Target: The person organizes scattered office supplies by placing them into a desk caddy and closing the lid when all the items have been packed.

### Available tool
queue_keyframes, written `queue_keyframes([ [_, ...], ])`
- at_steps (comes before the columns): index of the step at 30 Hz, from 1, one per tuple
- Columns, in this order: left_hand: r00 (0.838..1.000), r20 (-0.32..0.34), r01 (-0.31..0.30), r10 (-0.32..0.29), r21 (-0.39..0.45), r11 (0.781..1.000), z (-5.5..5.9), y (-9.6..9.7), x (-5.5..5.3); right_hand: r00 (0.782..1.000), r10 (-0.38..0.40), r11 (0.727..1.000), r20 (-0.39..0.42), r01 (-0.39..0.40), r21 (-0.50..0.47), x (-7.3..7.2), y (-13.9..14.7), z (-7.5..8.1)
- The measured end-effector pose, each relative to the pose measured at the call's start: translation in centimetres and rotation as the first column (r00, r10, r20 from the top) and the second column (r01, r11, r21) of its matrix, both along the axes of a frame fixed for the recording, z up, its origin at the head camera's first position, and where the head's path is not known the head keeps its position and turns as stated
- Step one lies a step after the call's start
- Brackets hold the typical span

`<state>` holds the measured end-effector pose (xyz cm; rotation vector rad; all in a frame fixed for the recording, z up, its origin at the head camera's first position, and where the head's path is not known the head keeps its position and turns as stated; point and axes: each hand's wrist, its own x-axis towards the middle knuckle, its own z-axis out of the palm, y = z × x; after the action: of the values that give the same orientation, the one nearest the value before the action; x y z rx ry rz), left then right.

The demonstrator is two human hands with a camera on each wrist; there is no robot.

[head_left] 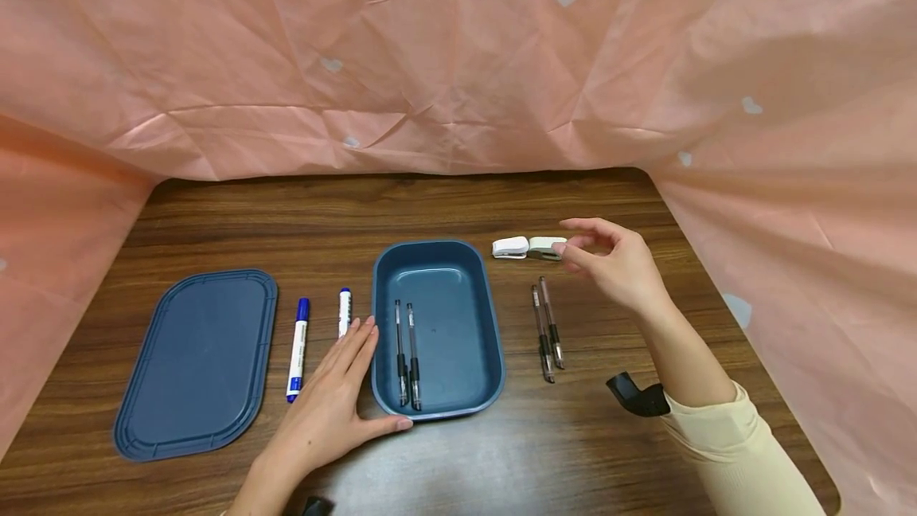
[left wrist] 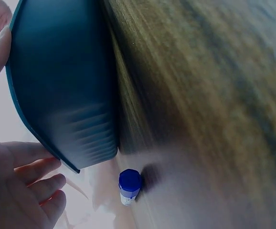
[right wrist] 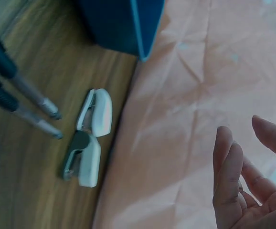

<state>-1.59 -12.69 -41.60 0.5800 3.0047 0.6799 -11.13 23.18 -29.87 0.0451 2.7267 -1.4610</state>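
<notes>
My left hand (head_left: 333, 396) rests against a blue plastic box (head_left: 458, 414), fingers extended along its left wall and thumb at its near edge. Inside the box lie two black gel pens (head_left: 413, 357). My right hand (head_left: 616, 265) hovers beside two small staplers, thumb and fingers apart with nothing between them. One stapler is white (head_left: 510, 247); the other, pale with a dark base (right wrist: 88, 162), is partly overlapped by my fingertips in the head view. Nearer than the staplers, two more gel pens (head_left: 546, 329) lie side by side on the table.
A blue lid (head_left: 200, 361) lies flat at the left of the wooden table (head_left: 286, 213). Between lid and box are a blue-capped marker (head_left: 298, 349) and a second marker (head_left: 345, 313), partly hidden by my left hand. Pink cloth (head_left: 444, 62) hangs around the table.
</notes>
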Motion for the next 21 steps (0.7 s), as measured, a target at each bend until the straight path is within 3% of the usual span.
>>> queue_keyframes([
  [7,1.000,0.001,0.005,-0.005,0.006,1.000,0.1,0.0,0.0,0.999,-0.012,0.997,0.043,0.008,0.074,-0.2,1.5,-2.3],
  [21,1.000,-0.003,0.009,-0.009,0.007,1.000,0.0,0.0,0.1,0.986,0.003,0.981,0.168,-0.036,0.193,0.6,2.1,-8.6],
])
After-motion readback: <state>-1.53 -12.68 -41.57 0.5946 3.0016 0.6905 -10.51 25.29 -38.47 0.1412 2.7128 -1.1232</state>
